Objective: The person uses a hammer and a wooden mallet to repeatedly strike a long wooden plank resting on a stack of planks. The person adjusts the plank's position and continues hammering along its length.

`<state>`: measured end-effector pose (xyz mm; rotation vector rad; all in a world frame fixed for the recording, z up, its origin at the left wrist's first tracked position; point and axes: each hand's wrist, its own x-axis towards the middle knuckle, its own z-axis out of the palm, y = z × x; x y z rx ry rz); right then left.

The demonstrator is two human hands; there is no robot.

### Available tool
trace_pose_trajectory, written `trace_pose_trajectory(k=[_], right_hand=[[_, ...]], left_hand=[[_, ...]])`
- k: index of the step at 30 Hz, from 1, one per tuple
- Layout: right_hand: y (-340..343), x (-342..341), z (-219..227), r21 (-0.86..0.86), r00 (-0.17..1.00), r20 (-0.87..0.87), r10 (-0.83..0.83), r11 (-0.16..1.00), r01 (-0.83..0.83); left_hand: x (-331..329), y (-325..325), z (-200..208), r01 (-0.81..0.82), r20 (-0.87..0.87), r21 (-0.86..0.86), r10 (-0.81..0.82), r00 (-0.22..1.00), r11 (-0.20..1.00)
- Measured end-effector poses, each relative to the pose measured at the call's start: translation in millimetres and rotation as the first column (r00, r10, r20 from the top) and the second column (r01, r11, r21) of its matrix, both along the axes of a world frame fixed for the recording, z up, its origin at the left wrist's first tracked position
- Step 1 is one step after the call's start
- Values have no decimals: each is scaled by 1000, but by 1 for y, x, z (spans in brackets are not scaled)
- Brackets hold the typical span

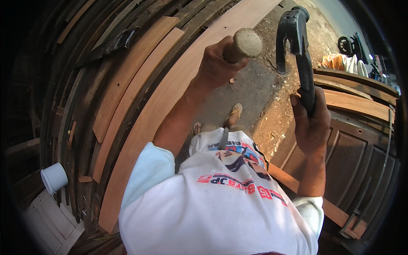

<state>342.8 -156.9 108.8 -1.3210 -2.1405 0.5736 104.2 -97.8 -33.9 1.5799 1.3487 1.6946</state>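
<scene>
My left hand (pixel 216 66) is wrapped round a thick tool handle with a pale, worn, rounded end (pixel 249 43). The rest of that tool is hidden behind the fist. On the right, my right hand (pixel 312 121) grips a black claw hammer (pixel 296 32) by its dark shaft, thumb along the side. The hammer is raised with its head up and its curved claw to the left. Both hands are held up in front of me, apart from each other.
Long planks (pixel 182 97) and stacked boards (pixel 123 80) run along the left. A white bucket (pixel 54 177) stands at the lower left. Panelled doors (pixel 340 148) and more boards (pixel 348 100) lie at the right. Wood chips (pixel 272 127) litter the floor around my sandalled feet (pixel 234 114).
</scene>
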Motion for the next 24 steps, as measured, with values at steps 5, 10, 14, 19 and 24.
trace_pose_trajectory(k=[5, 10, 14, 19, 24], right_hand=[[17, 7, -12, 107, 993, 102, 54, 992, -65], [22, 5, -11, -1, 968, 138, 209, 978, -211], [24, 3, -4, 120, 982, -26, 185, 976, -180], [26, 1, 11, 196, 963, -252, 91, 980, -41], [40, 7, -25, 128, 947, 169, 274, 946, -297]], left_hand=[[-2, -1, 11, 150, 33, -210, -146, 989, 966], [-15, 7, 4, 318, 141, -86, -304, 942, 944], [-21, 8, 8, 247, 105, -126, -235, 966, 961], [-11, 2, 15, 188, 135, -99, -174, 975, 977], [-19, 15, 4, 213, -21, 58, -212, 977, 975]])
